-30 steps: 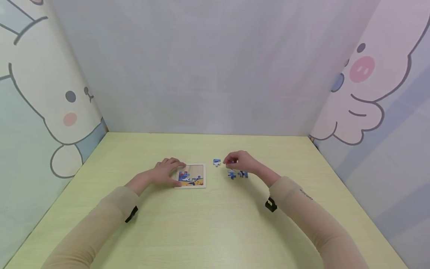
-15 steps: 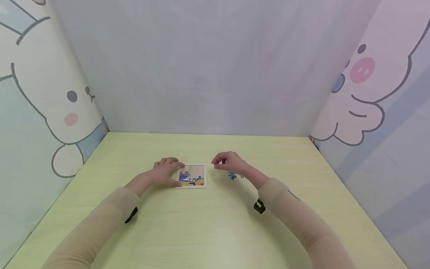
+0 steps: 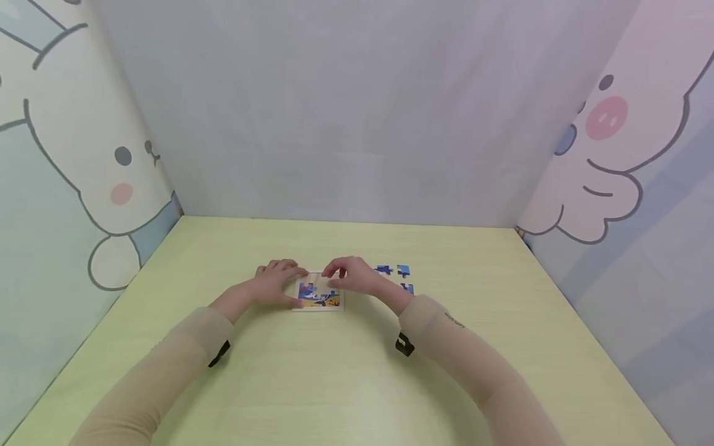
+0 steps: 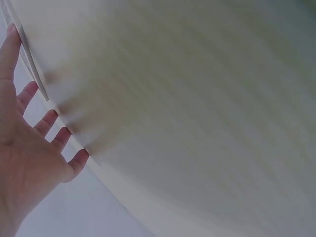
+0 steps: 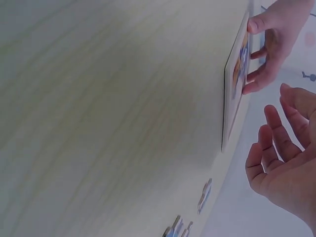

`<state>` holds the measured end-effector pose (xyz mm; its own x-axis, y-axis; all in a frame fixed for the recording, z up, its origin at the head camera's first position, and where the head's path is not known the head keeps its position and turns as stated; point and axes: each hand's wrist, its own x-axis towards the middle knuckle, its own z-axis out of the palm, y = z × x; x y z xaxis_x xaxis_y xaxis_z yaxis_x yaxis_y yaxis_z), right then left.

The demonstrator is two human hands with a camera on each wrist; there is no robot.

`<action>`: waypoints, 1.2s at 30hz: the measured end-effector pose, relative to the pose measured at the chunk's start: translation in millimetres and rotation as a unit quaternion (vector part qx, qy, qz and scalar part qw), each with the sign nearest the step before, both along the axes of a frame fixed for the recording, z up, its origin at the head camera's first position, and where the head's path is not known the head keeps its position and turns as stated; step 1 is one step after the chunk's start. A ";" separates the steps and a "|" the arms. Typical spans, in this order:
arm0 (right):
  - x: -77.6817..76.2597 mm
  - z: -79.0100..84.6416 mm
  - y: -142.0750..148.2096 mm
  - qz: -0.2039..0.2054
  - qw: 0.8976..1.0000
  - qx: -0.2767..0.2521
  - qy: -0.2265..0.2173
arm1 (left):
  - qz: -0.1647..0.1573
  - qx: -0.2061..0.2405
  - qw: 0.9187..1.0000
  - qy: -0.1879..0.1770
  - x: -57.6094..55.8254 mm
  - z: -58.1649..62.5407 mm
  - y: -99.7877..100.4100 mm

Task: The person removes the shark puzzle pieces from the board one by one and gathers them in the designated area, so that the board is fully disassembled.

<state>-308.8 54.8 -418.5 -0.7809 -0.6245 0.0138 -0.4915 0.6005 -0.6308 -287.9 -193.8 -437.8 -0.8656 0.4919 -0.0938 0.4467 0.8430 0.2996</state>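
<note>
A square jigsaw puzzle board (image 3: 318, 310) with a pale frame lies on the table. Colourful pieces fill its lower part, and bare wood shows above. My left hand (image 3: 271, 285) holds it at the left side, thumb at the lower corner and index finger at the upper one. In the left wrist view the other fingertips of the left hand (image 4: 39, 143) rest on the tabletop. My right hand (image 3: 354, 277) is over the board's right part, thumb and index finger close together; I cannot tell whether a piece is between them. The right wrist view shows the right hand's (image 5: 286, 143) other fingers curled.
Several loose jigsaw pieces (image 3: 403, 271) lie right of the board, partly hidden by the right hand. In the right wrist view one piece (image 5: 205, 196) lies near the board. A pale curtain (image 3: 357, 124) stands behind the table (image 3: 323, 384), with printed panels at both sides.
My right hand has moved left from the loose pieces to over the board, uncovering pieces behind it. The left hand stays at the board, whose filled part looks the same.
</note>
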 end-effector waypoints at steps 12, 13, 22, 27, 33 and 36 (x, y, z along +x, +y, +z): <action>-7.6 -17.4 -23.3 -0.004 0.999 0.033 -0.036 | -0.007 0.005 1.000 -0.001 -1.1 -2.9 -0.1; -8.0 -17.9 -24.1 -0.004 0.999 0.036 -0.039 | -0.010 0.008 1.000 -0.001 -1.3 -3.0 0.0; -10.6 -20.5 -30.7 0.001 0.998 0.061 -0.034 | -0.021 0.009 1.000 0.006 -2.1 -3.2 0.0; -10.8 -23.1 -33.3 -0.002 0.997 0.071 -0.030 | -0.024 0.007 1.000 0.009 -1.7 -2.6 -0.1; -9.6 -23.5 -35.0 -0.007 0.997 0.073 -0.024 | -0.024 0.006 1.000 0.011 -4.2 -5.8 -1.2; -8.8 -23.1 -36.3 -0.008 0.997 0.074 -0.023 | -0.026 0.005 1.000 0.015 -4.7 -7.7 -2.3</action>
<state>-317.6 18.6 -441.5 -0.7889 -0.6039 -0.1137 -0.4525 0.6961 -0.5573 -292.6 -196.1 -445.5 -0.8415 0.5365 -0.0637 0.4979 0.8158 0.2942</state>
